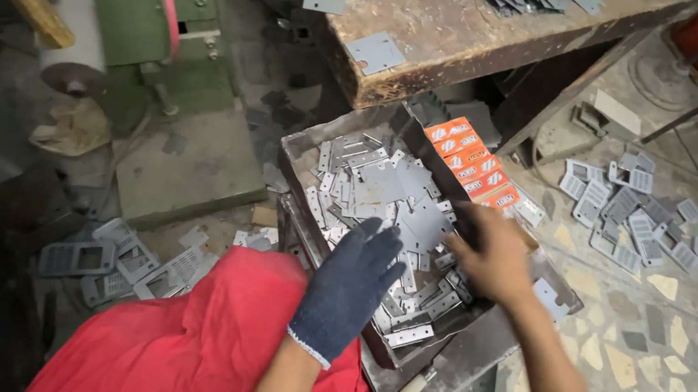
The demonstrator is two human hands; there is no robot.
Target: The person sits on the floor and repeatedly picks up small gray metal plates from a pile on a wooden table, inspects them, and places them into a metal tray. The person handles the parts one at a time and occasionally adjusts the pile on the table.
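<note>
Reaching into the metal tray [300,181], both hands work over a heap of flat grey metal plates [386,194] piled toward its far-left corner. The gloved left hand [347,286] lies flat, fingers spread, on plates near the tray's near edge, gripping nothing. The bare right hand [493,262] sits nearer the right edge, fingers curled onto plates lying just to its left; whether it grips one I cannot tell.

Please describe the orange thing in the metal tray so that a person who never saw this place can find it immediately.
Below the wooden workbench stands a metal tray full of grey metal plates. At its far right edge, just beyond the bare right hand, lies the strip of orange packets. It is the only brightly coloured item among the grey metal.
</note>
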